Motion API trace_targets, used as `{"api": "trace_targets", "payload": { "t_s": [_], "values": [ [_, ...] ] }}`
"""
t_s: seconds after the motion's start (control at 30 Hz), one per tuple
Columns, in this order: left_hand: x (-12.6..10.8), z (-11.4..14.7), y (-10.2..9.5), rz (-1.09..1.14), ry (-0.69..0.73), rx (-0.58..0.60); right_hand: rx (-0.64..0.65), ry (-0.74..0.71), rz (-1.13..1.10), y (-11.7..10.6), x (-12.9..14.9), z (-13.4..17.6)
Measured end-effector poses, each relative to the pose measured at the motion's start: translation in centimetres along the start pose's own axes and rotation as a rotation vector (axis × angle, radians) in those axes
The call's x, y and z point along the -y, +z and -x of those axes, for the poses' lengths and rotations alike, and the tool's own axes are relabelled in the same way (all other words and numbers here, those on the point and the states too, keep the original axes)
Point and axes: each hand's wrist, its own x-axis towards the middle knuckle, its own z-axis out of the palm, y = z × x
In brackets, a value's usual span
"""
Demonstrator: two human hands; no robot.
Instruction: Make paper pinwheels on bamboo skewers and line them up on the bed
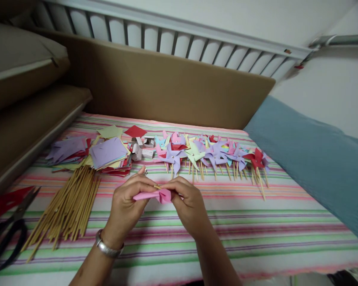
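Sticks (68, 206) lie on the left of the cloth (256, 234), with scissors (20, 212) left of them and paper piles (109, 153) behind. Small boxes (147, 153) sit between the piles and a row of pinwheels (216, 153) to the right. Behind these stands a board (167, 87), then a radiator (167, 41). The left hand (128, 202) and right hand (191, 204), in front, have a sheet (162, 196) between them.

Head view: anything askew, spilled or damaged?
Nothing spilled or visibly damaged, the pink paper included. Mildly untidy only: the wooden sticks fan unevenly at left, and a red pinwheel near the row's right end has its stick jutting closer to the camera than its neighbours'.
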Motion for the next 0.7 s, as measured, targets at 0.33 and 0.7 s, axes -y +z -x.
{"api": "trace_targets", "payload": {
  "t_s": [0.33, 0.7],
  "values": [
    [0.5, 0.3, -0.2, -0.035, -0.028, 0.013, -0.021, 0.000, 0.023, 0.3, 0.1, 0.0],
    [1.6, 0.8, -0.7, -0.050, -0.043, 0.045, -0.060, 0.038, 0.098, 0.5, 0.4, -0.1]
  ]
}}
